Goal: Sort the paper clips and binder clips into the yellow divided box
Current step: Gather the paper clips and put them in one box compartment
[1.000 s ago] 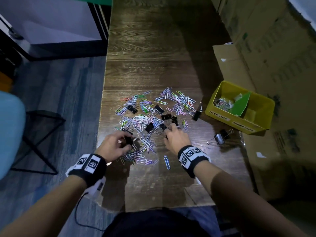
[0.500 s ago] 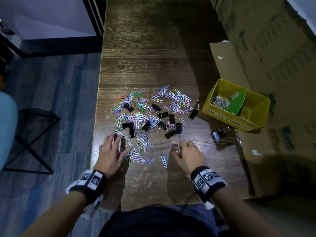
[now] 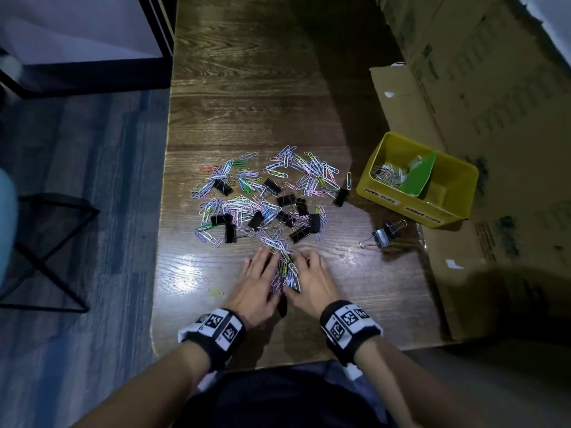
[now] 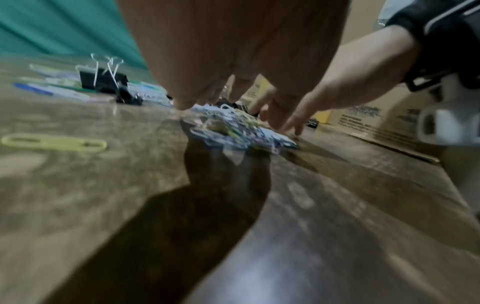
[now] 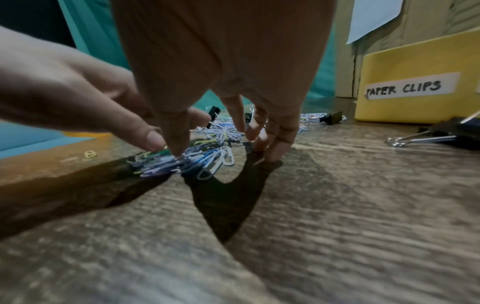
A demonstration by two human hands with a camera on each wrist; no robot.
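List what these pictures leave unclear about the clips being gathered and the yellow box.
- Clips under the left hand and right hand: head view, palms cover part of the gathered bundle.
- Yellow box, binder-clip side: head view, green divider and shadow hide its floor.
- Bundle count: left wrist view, blurred.

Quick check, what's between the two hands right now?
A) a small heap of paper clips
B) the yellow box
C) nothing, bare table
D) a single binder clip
A: the left hand and right hand lie on either side of a small heap of paper clips on the table; the yellow box sits off to the right.
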